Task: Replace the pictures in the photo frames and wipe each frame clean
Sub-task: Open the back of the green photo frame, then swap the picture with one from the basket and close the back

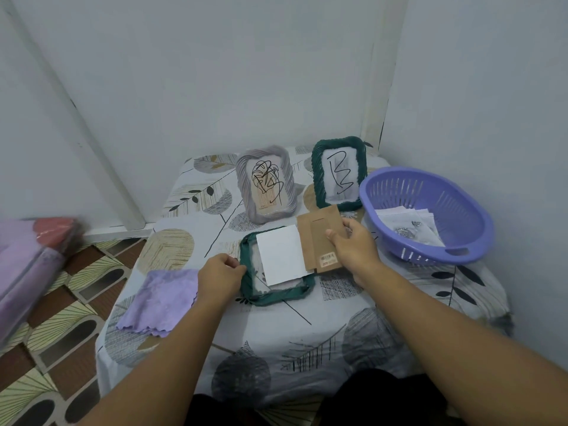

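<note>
A dark green frame (276,295) lies face down in the middle of the table. A white sheet (281,256) rests slanted in its open back. My left hand (219,276) grips the frame's left edge. My right hand (353,245) holds the brown cardboard backing (319,238) lifted just right of the frame, thumb on top. Behind stand a grey frame (266,184) and a second green frame (338,173), both upright, each with a scribbled picture. A lilac cloth (159,301) lies at the left of the table.
A purple slotted basket (430,210) with several loose pictures sits at the right. The small table (307,339) has a leaf-print cover and stands in a wall corner. Pink and purple bundles (33,256) lie on the patterned floor at the left.
</note>
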Available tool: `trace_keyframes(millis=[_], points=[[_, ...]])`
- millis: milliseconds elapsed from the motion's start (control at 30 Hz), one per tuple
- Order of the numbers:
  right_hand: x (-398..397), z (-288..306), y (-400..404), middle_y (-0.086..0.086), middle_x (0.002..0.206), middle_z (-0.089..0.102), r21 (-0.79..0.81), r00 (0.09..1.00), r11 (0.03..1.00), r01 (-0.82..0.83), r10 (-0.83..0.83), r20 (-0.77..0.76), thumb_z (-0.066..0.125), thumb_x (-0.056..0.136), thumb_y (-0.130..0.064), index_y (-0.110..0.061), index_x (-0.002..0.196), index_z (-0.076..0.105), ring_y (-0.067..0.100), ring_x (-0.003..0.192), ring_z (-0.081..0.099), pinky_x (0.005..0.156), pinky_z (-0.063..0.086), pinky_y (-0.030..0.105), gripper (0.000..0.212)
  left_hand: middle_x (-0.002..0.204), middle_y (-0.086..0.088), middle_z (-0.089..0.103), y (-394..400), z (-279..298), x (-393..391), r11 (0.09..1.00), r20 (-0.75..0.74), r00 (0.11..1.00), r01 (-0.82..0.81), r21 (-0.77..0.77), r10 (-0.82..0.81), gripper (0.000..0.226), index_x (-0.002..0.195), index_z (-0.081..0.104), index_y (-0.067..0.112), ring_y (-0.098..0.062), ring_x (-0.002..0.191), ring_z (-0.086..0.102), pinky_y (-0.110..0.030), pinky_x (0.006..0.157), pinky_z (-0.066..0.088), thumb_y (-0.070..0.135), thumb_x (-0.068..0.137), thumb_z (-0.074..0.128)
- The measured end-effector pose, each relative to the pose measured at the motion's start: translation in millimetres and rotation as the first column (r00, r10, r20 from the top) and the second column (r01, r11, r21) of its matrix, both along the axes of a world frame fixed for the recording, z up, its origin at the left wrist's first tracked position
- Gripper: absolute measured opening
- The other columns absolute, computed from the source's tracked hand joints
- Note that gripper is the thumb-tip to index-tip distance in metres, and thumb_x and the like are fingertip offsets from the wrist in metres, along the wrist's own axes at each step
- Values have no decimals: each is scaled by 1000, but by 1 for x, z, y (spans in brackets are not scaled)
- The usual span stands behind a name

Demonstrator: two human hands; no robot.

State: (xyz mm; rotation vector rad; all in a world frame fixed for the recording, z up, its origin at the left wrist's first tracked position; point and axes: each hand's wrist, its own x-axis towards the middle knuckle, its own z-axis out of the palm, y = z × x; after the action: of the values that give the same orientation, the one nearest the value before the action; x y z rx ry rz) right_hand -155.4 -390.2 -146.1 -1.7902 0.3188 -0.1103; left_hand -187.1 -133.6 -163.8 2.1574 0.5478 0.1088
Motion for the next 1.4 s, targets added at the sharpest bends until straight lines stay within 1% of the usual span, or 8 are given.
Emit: trace_keyframes(millis=[167, 433, 600, 767, 900, 1033, 1167, 1400], points=[[-3, -2, -7, -8, 101, 70, -53, 1000, 998, 20, -21, -23, 67, 97, -27, -33, 123, 61, 23, 94, 71, 88, 60, 50, 27, 74, -3, 69, 3, 0, 0, 998, -6, 999, -36, -44, 36, 6, 87, 69, 11, -24, 68, 65, -29, 60, 52, 14, 90, 72], [-10, -7, -8, -4, 102, 69, -286, 999, 958, -6, -6, -40, 64, 99, -29, -24, 120, 64, 24, 98, 68, 89, 57, 44, 22, 77, -5, 70, 9, -4, 2, 993, -7, 996, -86, -80, 86, 9, 84, 67, 14, -22, 73, 61, -31, 68, 49, 15, 91, 71], [-9, -13, -2, 1, 105, 70, -481, 995, 874, -70, 23, -101, 60, 99, -39, -21, 113, 63, 25, 96, 67, 87, 56, 44, 24, 81, -6, 72, 10, -5, 3, 993, -11, 997, -83, -84, 82, 10, 83, 66, 15, -25, 79, 65, -36, 75, 55, 15, 91, 72], [-6, -15, -3, 19, 128, 53, -692, 980, 713, -115, -34, -197, 53, 101, -47, -12, 125, 61, 38, 120, 52, 106, 42, 44, 43, 82, -6, 72, 9, -4, 3, 994, -5, 997, -83, -78, 82, 9, 83, 67, 14, -23, 78, 63, -37, 75, 55, 15, 91, 71], [-14, -10, 3, 16, 141, 41, -755, 984, 646, -109, -40, -175, 57, 99, -48, -21, 139, 51, 37, 132, 37, 109, 36, 50, 49, 81, -6, 72, 10, -4, 3, 994, -7, 997, -82, -76, 81, 10, 82, 67, 15, -24, 77, 64, -39, 78, 57, 15, 90, 72], [-19, -7, 17, 7, 136, 47, -713, 995, 696, -83, 92, -25, 55, 100, -42, -28, 136, 52, 29, 129, 40, 105, 42, 47, 38, 83, -8, 73, 9, -5, 2, 994, 3, 997, -82, -72, 82, 10, 82, 66, 15, -24, 75, 62, -38, 75, 56, 15, 90, 73], [-17, -3, 41, -9, 97, 64, -565, 973, 809, -162, 226, 44, 60, 96, -45, -32, 104, 60, 15, 94, 61, 83, 57, 43, 15, 84, -9, 74, 10, -4, 2, 993, -6, 996, -86, -83, 86, 11, 80, 65, 16, -28, 79, 67, -41, 78, 58, 15, 89, 73], [-15, -5, 57, -3, 95, 62, -594, 964, 759, -266, 223, -147, 72, 87, -53, -26, 109, 49, 21, 87, 62, 73, 55, 40, 41, 85, -8, 74, 9, -1, 1, 991, -14, 996, -85, -102, 84, 10, 81, 66, 15, -31, 90, 70, -41, 81, 58, 15, 90, 72]])
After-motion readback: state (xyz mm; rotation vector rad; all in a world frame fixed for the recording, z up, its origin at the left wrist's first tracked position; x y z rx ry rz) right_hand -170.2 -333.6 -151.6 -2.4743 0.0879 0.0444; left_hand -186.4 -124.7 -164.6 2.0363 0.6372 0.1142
